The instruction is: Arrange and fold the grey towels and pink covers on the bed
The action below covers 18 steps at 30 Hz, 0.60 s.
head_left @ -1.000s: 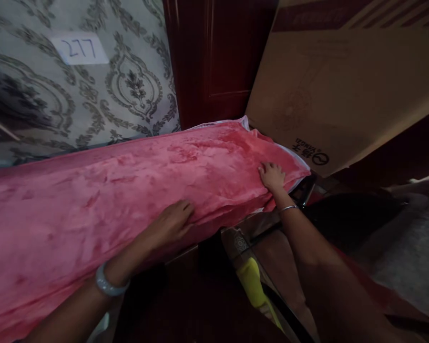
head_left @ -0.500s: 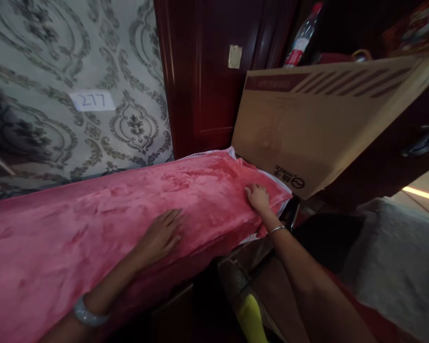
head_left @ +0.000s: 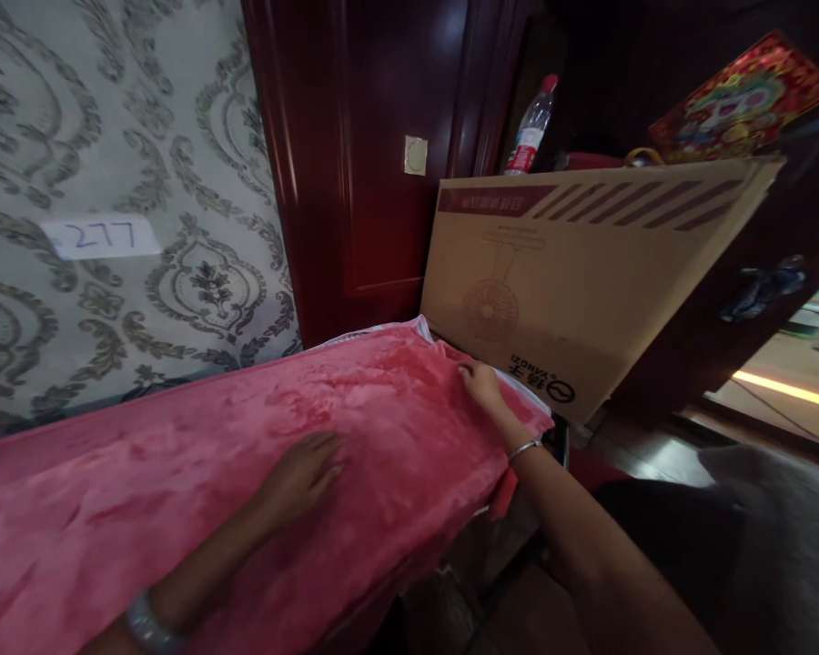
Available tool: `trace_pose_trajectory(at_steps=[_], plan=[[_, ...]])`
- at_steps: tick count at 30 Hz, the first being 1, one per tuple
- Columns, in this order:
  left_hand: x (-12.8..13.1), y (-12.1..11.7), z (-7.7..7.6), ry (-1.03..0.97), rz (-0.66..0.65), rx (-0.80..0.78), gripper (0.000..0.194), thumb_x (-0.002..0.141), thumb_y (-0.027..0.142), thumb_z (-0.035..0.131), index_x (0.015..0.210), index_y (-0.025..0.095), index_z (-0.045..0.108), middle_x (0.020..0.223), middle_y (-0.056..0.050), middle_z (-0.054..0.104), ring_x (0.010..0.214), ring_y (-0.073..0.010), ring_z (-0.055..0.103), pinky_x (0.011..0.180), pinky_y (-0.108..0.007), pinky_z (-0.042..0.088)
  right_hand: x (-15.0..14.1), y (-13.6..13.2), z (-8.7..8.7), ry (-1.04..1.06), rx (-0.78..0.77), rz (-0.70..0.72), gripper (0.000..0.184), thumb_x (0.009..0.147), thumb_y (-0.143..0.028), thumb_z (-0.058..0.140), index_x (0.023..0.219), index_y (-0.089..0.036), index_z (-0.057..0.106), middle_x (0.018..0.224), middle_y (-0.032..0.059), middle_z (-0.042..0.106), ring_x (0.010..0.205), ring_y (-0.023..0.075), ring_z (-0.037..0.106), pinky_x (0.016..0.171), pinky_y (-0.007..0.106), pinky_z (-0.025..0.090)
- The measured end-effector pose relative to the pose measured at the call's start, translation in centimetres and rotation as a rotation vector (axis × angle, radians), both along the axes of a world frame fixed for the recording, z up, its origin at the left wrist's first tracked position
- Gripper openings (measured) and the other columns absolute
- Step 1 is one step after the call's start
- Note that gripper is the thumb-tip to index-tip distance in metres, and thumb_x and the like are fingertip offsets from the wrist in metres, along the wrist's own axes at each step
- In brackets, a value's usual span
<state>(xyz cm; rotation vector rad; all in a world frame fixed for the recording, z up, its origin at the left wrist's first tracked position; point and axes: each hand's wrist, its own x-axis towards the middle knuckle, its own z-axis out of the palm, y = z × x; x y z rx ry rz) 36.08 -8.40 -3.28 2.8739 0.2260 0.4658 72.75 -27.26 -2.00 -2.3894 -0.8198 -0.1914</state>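
Observation:
A pink plush cover with a white edge lies over a long, low surface along the wall. My left hand rests on it palm down, fingers stretched out, holding nothing. Near the far right end, my right hand is on the cloth with its fingers bent in and closed on a bit of it. The fingertips are partly hidden. Rumpled folds show beside that hand, close to the white-edged corner.
A large cardboard box leans just past the cover's end, with a plastic bottle behind its top edge. A dark red door stands behind. At the lower right is a blurred grey furry thing.
The view has turned a little to the right and up. My right hand has slid farther across the cover, and its fingers have curled in. My left hand still lies flat.

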Motion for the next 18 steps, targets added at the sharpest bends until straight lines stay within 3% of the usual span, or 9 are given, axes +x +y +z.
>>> trace_pose_trajectory(at_steps=[4, 8, 12, 18], plan=[[3.4, 0.5, -2.8, 0.003, 0.043, 0.078, 0.053, 0.097, 0.041, 0.049, 0.146, 0.023, 0.057, 0.154, -0.015, 0.052, 0.144, -0.0342, 0.045, 0.119, -0.058, 0.035, 4.5, 3.0, 0.6, 0.078, 0.033, -0.083, 0.029, 0.093, -0.025, 0.055, 0.108, -0.018, 0.079, 0.108, 0.0122, 0.077, 0.1, 0.0238, 0.071, 0.079, 0.025, 0.051], [3.4, 0.6, -5.3, 0.02, 0.038, 0.193, 0.055, 0.1, 0.043, 0.045, 0.153, 0.029, 0.048, 0.161, -0.013, 0.043, 0.15, -0.0332, 0.038, 0.122, -0.061, 0.028, 7.8, 5.8, -0.4, 0.206, 0.029, -0.084, 0.021, 0.086, -0.033, 0.067, 0.084, -0.017, 0.08, 0.077, 0.0085, 0.075, 0.075, 0.0206, 0.071, 0.062, 0.023, 0.047], [2.9, 1.0, -6.1, -0.011, 0.025, 0.242, 0.056, 0.101, 0.044, 0.045, 0.156, 0.034, 0.042, 0.164, -0.008, 0.04, 0.15, -0.0295, 0.038, 0.123, -0.057, 0.029, 10.1, 7.9, -1.1, 0.326, 0.049, -0.046, 0.016, 0.077, -0.031, 0.072, 0.067, -0.018, 0.074, 0.054, 0.0003, 0.062, 0.052, 0.0151, 0.059, 0.052, 0.023, 0.043], [2.9, 1.2, -6.9, -0.07, 0.024, 0.285, 0.061, 0.099, 0.045, 0.049, 0.159, 0.035, 0.037, 0.164, -0.006, 0.038, 0.149, -0.0311, 0.04, 0.122, -0.056, 0.032, 14.3, 9.1, 0.9, 0.3, 0.282, -0.132, 0.02, 0.084, -0.028, 0.059, 0.082, -0.014, 0.073, 0.061, 0.0034, 0.063, 0.06, 0.0154, 0.058, 0.055, 0.023, 0.044]])
